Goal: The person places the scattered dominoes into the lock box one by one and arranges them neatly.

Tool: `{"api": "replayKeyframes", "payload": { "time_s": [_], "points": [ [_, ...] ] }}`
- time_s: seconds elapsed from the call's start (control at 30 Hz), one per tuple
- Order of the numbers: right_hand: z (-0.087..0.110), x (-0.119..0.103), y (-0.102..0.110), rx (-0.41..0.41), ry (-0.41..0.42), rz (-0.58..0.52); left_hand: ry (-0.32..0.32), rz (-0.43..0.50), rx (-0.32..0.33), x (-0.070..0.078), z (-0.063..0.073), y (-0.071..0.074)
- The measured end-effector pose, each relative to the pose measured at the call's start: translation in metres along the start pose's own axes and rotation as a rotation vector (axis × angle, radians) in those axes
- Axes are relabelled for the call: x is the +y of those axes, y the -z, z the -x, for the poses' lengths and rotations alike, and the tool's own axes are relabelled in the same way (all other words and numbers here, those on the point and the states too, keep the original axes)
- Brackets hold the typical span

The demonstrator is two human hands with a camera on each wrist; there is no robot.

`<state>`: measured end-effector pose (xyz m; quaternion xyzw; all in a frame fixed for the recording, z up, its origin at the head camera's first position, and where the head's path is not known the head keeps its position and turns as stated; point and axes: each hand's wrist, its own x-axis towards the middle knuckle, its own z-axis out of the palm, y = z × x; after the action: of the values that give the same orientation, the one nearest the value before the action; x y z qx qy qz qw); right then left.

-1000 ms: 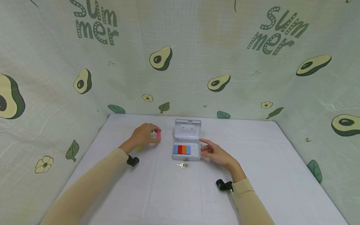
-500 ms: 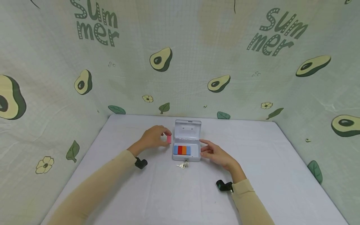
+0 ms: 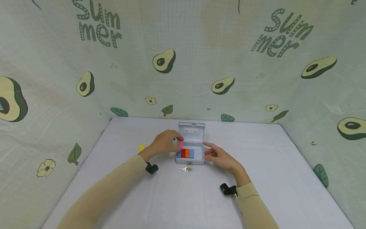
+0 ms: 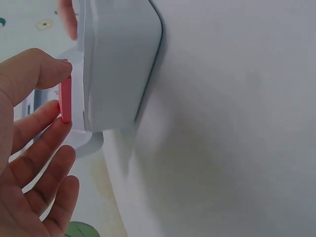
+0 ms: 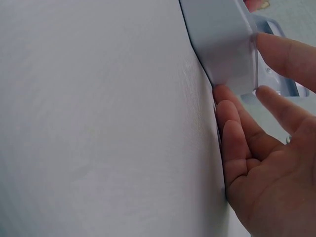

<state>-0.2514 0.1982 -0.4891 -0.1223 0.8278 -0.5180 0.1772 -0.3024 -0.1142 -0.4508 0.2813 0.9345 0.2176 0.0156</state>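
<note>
A small light-grey cash box (image 3: pixel 190 161) stands with its lid (image 3: pixel 191 131) raised at the back. Inside, blue, red and orange blocks (image 3: pixel 185 153) lie in a row at the left. My left hand (image 3: pixel 165 142) pinches a flat pink block (image 4: pixel 65 101) between thumb and fingertips, over the box's left side. The left wrist view shows this block upright beside the rim. My right hand (image 3: pixel 219 156) touches the box's right side. In the right wrist view, its thumb and forefinger meet the rim, with other fingers lower by the base.
A yellow block (image 3: pixel 141 148) lies on the white table left of the box, behind the left wrist. Keys (image 3: pixel 185 169) hang at the box's front lock. A patterned cloth wall (image 3: pixel 191 63) rises at the table's back.
My left hand has carried the pink block to the right, from the table's left part to over the box. The right hand has stayed at the box's side.
</note>
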Motion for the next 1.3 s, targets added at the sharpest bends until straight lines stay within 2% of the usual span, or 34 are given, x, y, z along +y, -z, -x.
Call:
{"api": "replayKeyframes", "payload": {
  "time_s": [0.57, 0.77, 1.3],
  "points": [
    [0.002, 0.000, 0.002, -0.017, 0.027, -0.013, -0.075, -0.001, -0.011, 0.022, -0.018, -0.025],
    [0.000, 0.001, 0.002, -0.018, 0.036, -0.007, -0.072, 0.025, -0.041, 0.029, -0.019, -0.030],
    [0.001, 0.001, 0.002, -0.018, 0.020, -0.004, -0.096, 0.024, -0.039, 0.035, -0.022, -0.042]
  ]
}}
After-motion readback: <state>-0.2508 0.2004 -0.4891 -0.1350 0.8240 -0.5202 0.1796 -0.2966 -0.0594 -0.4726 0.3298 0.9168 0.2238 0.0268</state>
